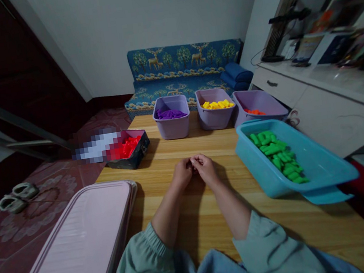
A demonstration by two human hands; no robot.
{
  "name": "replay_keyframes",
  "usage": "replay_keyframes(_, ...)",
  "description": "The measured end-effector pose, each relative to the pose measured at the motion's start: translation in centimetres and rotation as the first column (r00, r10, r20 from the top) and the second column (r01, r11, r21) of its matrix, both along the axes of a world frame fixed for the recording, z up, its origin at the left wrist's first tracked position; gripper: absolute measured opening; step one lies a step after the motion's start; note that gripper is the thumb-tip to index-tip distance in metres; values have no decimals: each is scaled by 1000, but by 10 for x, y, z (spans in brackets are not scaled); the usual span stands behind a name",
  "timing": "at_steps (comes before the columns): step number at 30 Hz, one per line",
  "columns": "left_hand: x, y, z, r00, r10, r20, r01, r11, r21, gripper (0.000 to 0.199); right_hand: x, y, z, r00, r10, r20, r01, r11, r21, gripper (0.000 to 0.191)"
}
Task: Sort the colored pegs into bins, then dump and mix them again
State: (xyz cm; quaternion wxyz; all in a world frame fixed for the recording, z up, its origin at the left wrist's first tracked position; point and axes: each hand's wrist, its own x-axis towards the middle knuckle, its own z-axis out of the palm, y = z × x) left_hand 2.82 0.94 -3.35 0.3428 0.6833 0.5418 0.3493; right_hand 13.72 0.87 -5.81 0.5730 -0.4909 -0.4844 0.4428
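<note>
Left hand (183, 173) and right hand (204, 168) meet, both curled, whether pinching anything I cannot tell; three boxy lilac plastic bins (173, 128) stand beyond, one oblong turquoise plastic tub (258, 168) at right

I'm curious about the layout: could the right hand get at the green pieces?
Probably yes: the right hand should only have to clear the rim of the open blue tub; nothing covers the green pieces.

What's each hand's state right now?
Left hand: curled; can't tell whether it holds anything.
Right hand: curled, pinch-like; can't tell whether anything is held.
</note>
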Motion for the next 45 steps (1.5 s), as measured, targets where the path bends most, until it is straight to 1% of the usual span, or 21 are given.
replay_keyframes(3,-7,-21,17,993,-42,-106,42,999,0,34,0,0,-1,1000,9,28,-10,1000,23,19)
replay_keyframes(6,-21,-50,42,963,-101,-249,113,993,36,33,1,-2,-1,998,40,38,-41,999,8,18)
replay_keyframes(8,-33,-69,59,935,-113,-337,149,985,84,34,1,-4,0,998,58,34,-57,998,-15,20)
replay_keyframes(11,-55,-93,84,883,-36,-467,100,989,113,36,1,-7,2,997,71,25,-70,997,-39,23)
replay_keyframes(13,-74,-105,97,848,10,-531,54,993,105,35,1,-9,3,997,78,22,-77,996,-45,25)
replay_keyframes(15,-95,-114,106,805,46,-591,2,997,80,29,2,-10,3,996,83,22,-82,995,-49,27)
replay_keyframes(17,-119,-122,110,725,119,-678,-107,992,59,24,2,-10,3,996,86,25,-85,995,-51,27)
replay_keyframes(19,-141,-127,110,615,205,-761,-235,969,71,24,2,-10,2,996,89,27,-87,995,-53,27)
replay_keyframes(20,-151,-129,107,564,228,-793,-286,956,71,27,1,-10,2,995,91,29,-90,994,-54,26)
replay_keyframes(22,-166,-132,99,497,217,-840,-352,936,34,34,2,-10,1,994,98,39,-96,994,-57,25)
replay_keyframes(23,-171,-132,93,478,194,-856,-366,930,6,36,2,-10,1,994,103,47,-100,993,-59,24)
replay_keyframes(26,-178,-132,78,479,126,-869,-369,927,-70,31,2,-11,1,992,108,61,-104,993,-58,20)
replay_keyframes(28,-176,-131,73,495,122,-860,-368,926,-80,28,2,-12,1,994,98,57,-94,994,-58,19)
replay_keyframes(30,-172,-131,72,485,136,-864,-374,925,-64,27,1,-13,2,995,88,55,-85,995,-58,19)
replay_keyframes(32,-166,-130,75,451,131,-883,-370,928,-51,26,1,-13,2,995,88,55,-85,995,-55,18)
replay_keyframes(34,-160,-130,79,423,112,-899,-351,935,-49,25,0,-14,1,995,86,58,-83,995,-54,17)
replay_keyframes(36,-154,-131,82,415,99,-905,-318,947,-42,25,0,-14,1,995,84,56,-80,995,-57,17)
replay_keyframes(38,-150,-132,83,401,119,-908,-312,950,-14,33,0,-14,-1,995,86,53,-83,995,-57,18)
replay_keyframes(40,-149,-133,81,374,162,-913,-347,938,24,37,0,-13,-2,994,91,56,-88,995,-51,17)
replay_keyframes(42,-150,-134,76,357,190,-915,-384,922,42,36,0,-13,-2,993,94,67,-91,995,-50,16)
replay_keyframes(45,-153,-132,69,374,182,-909,-362,931,38,36,1,-14,-2,993,94,71,-91,995,-47,15)
